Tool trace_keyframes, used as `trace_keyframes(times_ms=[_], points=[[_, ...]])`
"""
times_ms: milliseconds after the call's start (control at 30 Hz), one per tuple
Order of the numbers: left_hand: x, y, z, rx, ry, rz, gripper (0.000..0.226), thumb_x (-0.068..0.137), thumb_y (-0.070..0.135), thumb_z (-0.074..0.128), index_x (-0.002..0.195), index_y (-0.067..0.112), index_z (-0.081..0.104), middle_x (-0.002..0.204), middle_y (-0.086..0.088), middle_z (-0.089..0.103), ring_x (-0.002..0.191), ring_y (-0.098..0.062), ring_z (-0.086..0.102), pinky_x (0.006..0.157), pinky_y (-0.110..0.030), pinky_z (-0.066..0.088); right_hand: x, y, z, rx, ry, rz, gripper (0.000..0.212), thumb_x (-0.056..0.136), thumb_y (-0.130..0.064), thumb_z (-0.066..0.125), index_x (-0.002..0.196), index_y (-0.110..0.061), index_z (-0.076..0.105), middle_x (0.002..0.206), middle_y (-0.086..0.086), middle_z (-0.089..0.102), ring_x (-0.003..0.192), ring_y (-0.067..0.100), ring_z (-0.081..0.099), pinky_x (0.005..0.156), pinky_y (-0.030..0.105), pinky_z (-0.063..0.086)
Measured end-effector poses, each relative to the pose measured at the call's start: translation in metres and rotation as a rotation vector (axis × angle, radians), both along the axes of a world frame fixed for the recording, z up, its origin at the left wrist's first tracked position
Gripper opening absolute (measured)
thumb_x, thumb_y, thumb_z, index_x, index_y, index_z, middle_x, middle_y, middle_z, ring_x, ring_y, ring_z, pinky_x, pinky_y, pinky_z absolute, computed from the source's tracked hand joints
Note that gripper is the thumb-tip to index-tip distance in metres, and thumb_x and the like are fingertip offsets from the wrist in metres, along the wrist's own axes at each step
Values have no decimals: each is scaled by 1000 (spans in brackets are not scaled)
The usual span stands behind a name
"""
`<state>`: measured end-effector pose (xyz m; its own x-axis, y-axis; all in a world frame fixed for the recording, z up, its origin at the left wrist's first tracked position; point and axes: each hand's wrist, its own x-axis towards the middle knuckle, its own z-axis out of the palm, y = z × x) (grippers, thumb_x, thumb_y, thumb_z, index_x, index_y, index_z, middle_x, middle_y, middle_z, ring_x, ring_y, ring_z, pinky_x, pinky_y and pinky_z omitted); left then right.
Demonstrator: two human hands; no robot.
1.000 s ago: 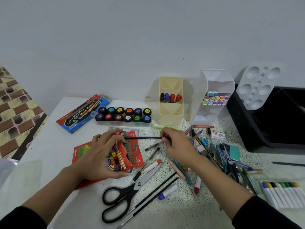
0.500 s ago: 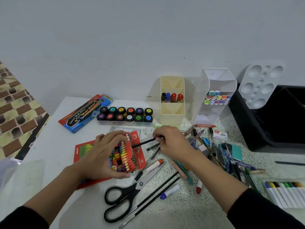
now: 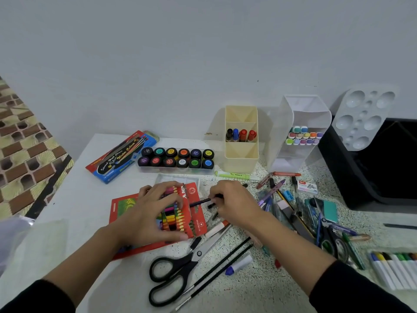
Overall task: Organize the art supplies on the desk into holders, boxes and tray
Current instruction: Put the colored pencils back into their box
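A red crayon box (image 3: 196, 213) lies open in the middle of the desk with several coloured crayons inside. My left hand (image 3: 149, 213) grips the box from the left, fingers curled over the crayons. My right hand (image 3: 232, 202) pinches a thin black crayon (image 3: 200, 201) whose tip points into the box's right side. A cream holder (image 3: 241, 154) with markers and a white holder (image 3: 297, 136) with pastel markers stand at the back.
Black scissors (image 3: 178, 269), two thin black brushes (image 3: 225, 260) and a blue-capped marker (image 3: 239, 265) lie in front. A paint-pot tray (image 3: 176, 170), a watercolour box (image 3: 117, 159), a loose pile of pens at right, a black bin (image 3: 370, 177) and a white palette (image 3: 361, 118) surround them.
My right hand has brought the black crayon down and left, from level above the box to slanting into it. The left hand has stayed on the box.
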<state>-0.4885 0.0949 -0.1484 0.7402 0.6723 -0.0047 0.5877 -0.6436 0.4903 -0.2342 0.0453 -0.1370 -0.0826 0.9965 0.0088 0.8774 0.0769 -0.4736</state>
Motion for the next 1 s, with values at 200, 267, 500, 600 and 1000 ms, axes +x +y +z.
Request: trace_keyframes(times_ms=[200, 267, 500, 600, 1000], points=[[4, 4, -15, 136, -60, 21, 35, 91, 74, 46, 109, 45, 51, 147, 19, 32, 127, 11, 21, 113, -46, 28, -20, -3, -3, 98, 38, 127, 23, 93, -9, 60, 103, -18, 79, 95, 1, 69, 85, 21, 64, 72, 39, 53], [5, 3, -16, 153, -70, 28, 36, 91, 73, 46, 110, 44, 52, 146, 17, 34, 124, 12, 21, 112, -46, 29, -26, -5, -7, 128, 68, 131, 25, 93, -10, 61, 109, -20, 78, 99, 0, 68, 89, 21, 63, 71, 37, 52], [7, 2, -17, 149, -83, 35, 35, 91, 73, 46, 111, 45, 52, 146, 17, 34, 122, 11, 20, 114, -46, 25, -8, -11, -14, 87, 114, -29, 15, 96, -24, 65, 104, -15, 73, 96, -2, 61, 93, 16, 54, 81, 39, 50], [13, 0, -18, 167, -95, 27, 38, 90, 73, 47, 112, 44, 53, 145, 19, 33, 125, 11, 20, 114, -42, 23, -15, -11, -14, 77, 152, 6, 9, 94, -17, 67, 98, -14, 74, 95, 0, 63, 89, 17, 57, 80, 39, 51], [21, -1, -23, 215, -96, 23, 42, 95, 69, 42, 125, 41, 51, 145, 16, 37, 134, -3, 33, 112, -43, 26, -11, -6, -5, -96, 359, -154, 14, 95, -11, 63, 96, -12, 77, 94, -2, 71, 86, 12, 63, 76, 26, 54]])
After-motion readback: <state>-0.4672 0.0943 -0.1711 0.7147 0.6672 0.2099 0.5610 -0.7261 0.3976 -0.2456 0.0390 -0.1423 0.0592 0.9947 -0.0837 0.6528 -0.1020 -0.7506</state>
